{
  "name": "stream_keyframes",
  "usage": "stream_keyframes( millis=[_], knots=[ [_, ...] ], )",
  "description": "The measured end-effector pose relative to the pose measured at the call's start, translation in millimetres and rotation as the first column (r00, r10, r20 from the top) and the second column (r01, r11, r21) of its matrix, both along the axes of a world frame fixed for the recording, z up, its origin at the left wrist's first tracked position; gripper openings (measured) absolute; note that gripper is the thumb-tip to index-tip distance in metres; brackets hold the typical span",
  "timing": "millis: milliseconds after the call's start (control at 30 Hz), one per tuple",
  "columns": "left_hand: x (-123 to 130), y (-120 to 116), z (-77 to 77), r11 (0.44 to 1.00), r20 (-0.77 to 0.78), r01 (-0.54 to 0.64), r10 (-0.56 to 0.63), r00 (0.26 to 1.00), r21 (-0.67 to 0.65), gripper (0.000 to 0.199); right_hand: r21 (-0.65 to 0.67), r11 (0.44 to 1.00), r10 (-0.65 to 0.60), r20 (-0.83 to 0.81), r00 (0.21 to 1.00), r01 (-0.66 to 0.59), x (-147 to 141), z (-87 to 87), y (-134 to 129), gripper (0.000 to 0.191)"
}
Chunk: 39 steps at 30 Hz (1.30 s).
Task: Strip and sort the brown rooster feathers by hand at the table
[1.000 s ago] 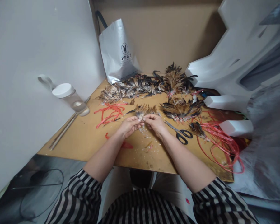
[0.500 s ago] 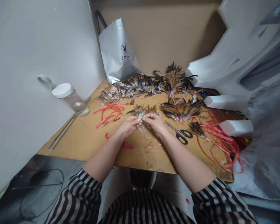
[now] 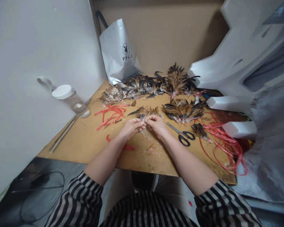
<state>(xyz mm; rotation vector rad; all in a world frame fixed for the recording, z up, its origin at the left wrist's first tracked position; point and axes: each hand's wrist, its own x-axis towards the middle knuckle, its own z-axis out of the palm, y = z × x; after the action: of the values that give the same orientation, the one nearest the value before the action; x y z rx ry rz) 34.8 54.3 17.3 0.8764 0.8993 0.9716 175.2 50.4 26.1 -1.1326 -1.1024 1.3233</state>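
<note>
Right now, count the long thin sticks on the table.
2, side by side near the left edge of the table: the outer stick and the inner stick. The bottle partly covers them, so another could be hidden.

Behind my yellowish desk rises a plain tan panel; a pale, smooth wall runs along the desk's left side, and grey floor shows below its front edge.
</note>
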Motion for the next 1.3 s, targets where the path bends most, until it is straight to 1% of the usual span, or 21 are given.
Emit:
stream_keyframes(
  millis=[233, 367, 500, 600, 633, 700, 767, 833, 900, 967, 1033, 1100, 1133, 1200, 1300],
  knots=[
    [-0.5, -1.2, 1.6, 0.998, -0.021, -0.004, 0.006, 1.000, 0.057, 0.019, -0.041, 0.998, 0.050, -0.054, 0.997, -0.052, 0.5, 4.9, -2.5, 0.029],
    [-0.5, -2.4, 2.4, 0.994, -0.082, 0.055, -0.048, 0.996, 0.089, 0.021, -0.038, 0.998, 0.056, -0.083, 0.995, -0.059, 0.1, 3.5, -2.4, 0.030],
    [-0.9, -2.7, 2.2, 0.991, -0.130, 0.091, -0.078, 0.988, 0.099, 0.021, -0.012, 0.999, 0.046, -0.069, 0.997, -0.047, -2.1, 1.4, -1.7, 0.031],
    [-1.8, -1.2, 1.7, 0.989, -0.147, 0.070, -0.051, 0.988, 0.129, 0.022, 0.009, 1.000, 0.028, -0.018, 0.999, -0.028, -1.6, 0.8, 0.0, 0.030],
    [-2.2, -0.4, 1.7, 0.989, -0.146, 0.049, -0.029, 0.989, 0.138, 0.022, 0.028, 1.000, 0.013, 0.026, 1.000, -0.014, -0.3, 0.4, 0.7, 0.028],
    [-3.3, 1.7, 1.8, 0.988, -0.134, -0.017, 0.038, 0.990, 0.152, 0.022, 0.096, 0.995, -0.015, 0.182, 0.983, -0.003, 4.1, -0.4, 2.0, 0.025],
    [-4.3, 3.7, 2.0, 0.984, -0.105, -0.090, 0.107, 0.989, 0.155, 0.022, 0.157, 0.986, -0.009, 0.394, 0.919, -0.058, 9.4, -1.2, 1.6, 0.022],
    [-5.1, 5.2, 1.8, 0.980, -0.077, -0.131, 0.143, 0.987, 0.147, 0.022, 0.162, 0.973, 0.037, 0.587, 0.808, -0.163, 13.0, -0.9, -1.3, 0.020],
    [-5.5, 6.0, 1.2, 0.981, -0.064, -0.137, 0.147, 0.987, 0.135, 0.022, 0.129, 0.958, 0.083, 0.729, 0.679, -0.255, 13.1, 1.0, -6.4, 0.020],
    [-5.7, 6.2, 0.6, 0.982, -0.062, -0.134, 0.143, 0.988, 0.130, 0.022, 0.107, 0.946, 0.082, 0.836, 0.543, -0.307, 10.2, 4.1, -11.9, 0.018],
    [-5.7, 6.0, 0.6, 0.982, -0.053, -0.140, 0.148, 0.988, 0.130, 0.022, 0.099, 0.941, 0.045, 0.910, 0.411, -0.322, 6.1, 7.3, -16.5, 0.016],
    [-5.4, 5.5, 1.2, 0.980, -0.042, -0.152, 0.159, 0.986, 0.129, 0.023, 0.098, 0.939, 0.008, 0.952, 0.306, -0.330, 2.8, 9.5, -19.1, 0.014],
    [-5.2, 5.2, 1.7, 0.979, -0.036, -0.160, 0.165, 0.986, 0.126, 0.023, 0.094, 0.937, -0.001, 0.963, 0.268, -0.336, 1.8, 10.1, -19.8, 0.014],
    [-4.7, 4.9, 2.6, 0.978, -0.023, -0.175, 0.179, 0.984, 0.118, 0.024, 0.086, 0.933, -0.006, 0.974, 0.224, -0.349, 0.8, 10.2, -20.2, 0.013],
    [-4.5, 5.0, 2.5, 0.977, -0.002, -0.184, 0.186, 0.983, 0.108, 0.026, 0.092, 0.931, -0.014, 0.976, 0.217, -0.353, 1.3, 7.9, -19.1, 0.013]
  ],
)
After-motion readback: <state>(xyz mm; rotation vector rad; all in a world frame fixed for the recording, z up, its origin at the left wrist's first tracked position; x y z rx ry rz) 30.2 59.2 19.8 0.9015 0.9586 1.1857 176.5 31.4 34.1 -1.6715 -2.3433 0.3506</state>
